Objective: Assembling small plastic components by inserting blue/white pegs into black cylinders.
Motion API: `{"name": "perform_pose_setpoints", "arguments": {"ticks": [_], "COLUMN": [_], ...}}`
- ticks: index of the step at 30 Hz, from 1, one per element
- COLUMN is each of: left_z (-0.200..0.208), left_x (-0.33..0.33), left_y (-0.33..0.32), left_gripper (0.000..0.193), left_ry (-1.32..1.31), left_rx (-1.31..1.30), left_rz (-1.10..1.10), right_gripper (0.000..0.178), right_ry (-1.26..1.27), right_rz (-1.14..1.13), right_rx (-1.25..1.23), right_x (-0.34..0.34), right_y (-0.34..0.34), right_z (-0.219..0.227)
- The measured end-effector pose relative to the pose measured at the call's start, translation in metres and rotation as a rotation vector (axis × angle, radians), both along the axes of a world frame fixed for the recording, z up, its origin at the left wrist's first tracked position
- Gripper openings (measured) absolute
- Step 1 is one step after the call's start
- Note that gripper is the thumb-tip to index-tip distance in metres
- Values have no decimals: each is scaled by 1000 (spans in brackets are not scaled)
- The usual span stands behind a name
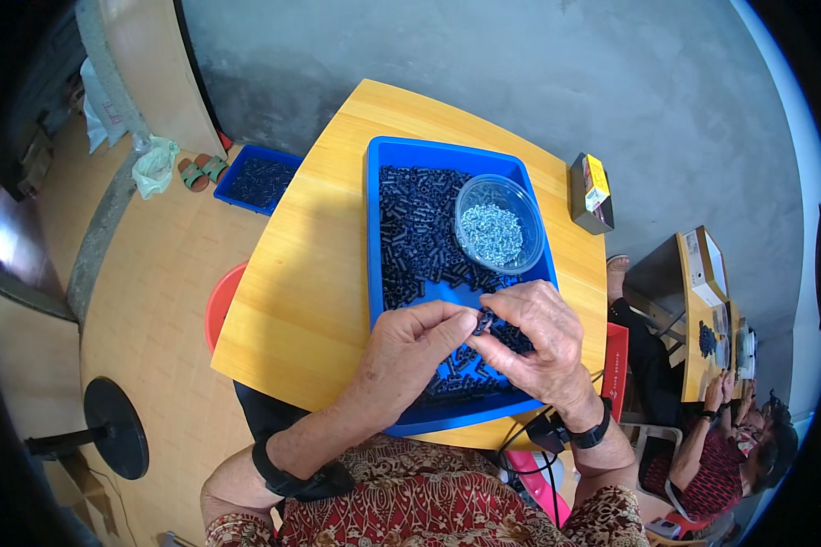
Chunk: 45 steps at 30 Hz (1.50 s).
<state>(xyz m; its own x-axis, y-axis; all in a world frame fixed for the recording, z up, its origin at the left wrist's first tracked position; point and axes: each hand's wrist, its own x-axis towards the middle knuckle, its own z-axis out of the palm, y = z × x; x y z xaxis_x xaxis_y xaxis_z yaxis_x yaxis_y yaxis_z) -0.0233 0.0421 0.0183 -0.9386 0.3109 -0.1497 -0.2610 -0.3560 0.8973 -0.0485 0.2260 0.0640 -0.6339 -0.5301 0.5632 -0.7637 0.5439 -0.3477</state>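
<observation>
My left hand (418, 345) and my right hand (540, 339) meet above the front half of a blue plastic tray (371, 273). Between the fingertips of both, a small black plastic piece (483, 322) is pinched; its exact kind is too small to make out. Many short black tube-like pieces (420, 214) fill the tray, heaped thickest at the back left. Inside the tray, at its right side, sits a round clear tub (538, 239) holding small shiny metal parts (492, 233), perhaps screws. My hands partly cover the pieces below them.
The tray stands on a wooden table (292, 301). A box with a yellow pack (597, 182) lies at its right edge. Another blue tray (260, 180) and a red stool (221, 305) are on the left. At right, a person (702, 479) works at another table.
</observation>
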Motion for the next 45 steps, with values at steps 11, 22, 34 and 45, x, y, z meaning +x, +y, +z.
{"name": "perform_pose_setpoints", "arguments": {"ticks": [11,22,34,45], "left_z": [-2,-8,-2,22], "left_x": [0,-1,-2,12], "left_y": [5,8,8,-106], "left_gripper": [17,17,19,21], "left_ry": [61,90,31,151], "left_rx": [28,-106,-51,-101], "left_rz": [18,43,27,594], "right_gripper": [35,24,23,32], "right_ry": [108,210,105,84], "right_rz": [-1,43,14,-23], "right_rx": [110,193,57,204], "right_x": [1,-2,-3,-10], "right_y": [-2,3,4,11], "right_z": [-1,-7,-13,-1]}}
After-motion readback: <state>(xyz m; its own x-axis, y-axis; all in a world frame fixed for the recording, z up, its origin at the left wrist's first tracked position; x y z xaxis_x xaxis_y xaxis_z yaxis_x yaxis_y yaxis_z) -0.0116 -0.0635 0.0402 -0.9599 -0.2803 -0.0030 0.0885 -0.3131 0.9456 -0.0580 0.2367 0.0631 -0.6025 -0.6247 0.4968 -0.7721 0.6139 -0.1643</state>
